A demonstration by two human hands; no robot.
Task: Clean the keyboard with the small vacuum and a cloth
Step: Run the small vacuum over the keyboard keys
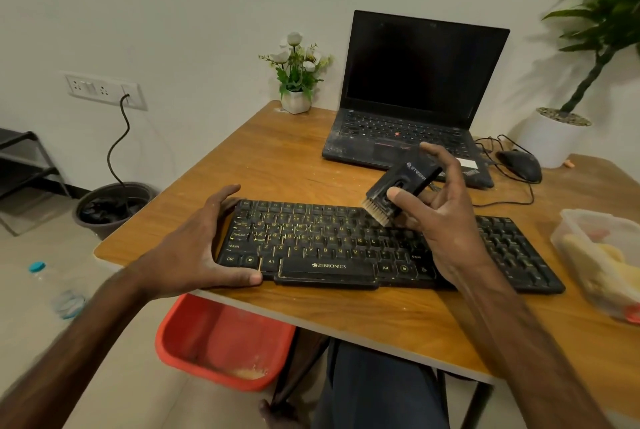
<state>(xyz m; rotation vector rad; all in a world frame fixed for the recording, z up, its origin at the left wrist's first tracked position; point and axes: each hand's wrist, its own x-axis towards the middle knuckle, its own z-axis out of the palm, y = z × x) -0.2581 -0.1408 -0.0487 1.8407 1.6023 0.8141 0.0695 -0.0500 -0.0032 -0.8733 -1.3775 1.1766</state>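
Left hand [204,248] grips the left end of the keyboard [329,248], thumb on the front edge, fingers over the back. Right hand [443,220] pinches the vacuum [398,186] between thumb and fingers, its brush [375,212] low over the top key rows left of the thumb; contact unclear.

Illumination was diffuse and moderately dim; only faint shadow lay under the fingers [249,278] of the left hand [187,248]; the plant [609,12], beyond the fingertips [427,148] of the right hand [446,220], was blurred; wide-angle distortion curved the frame edges.
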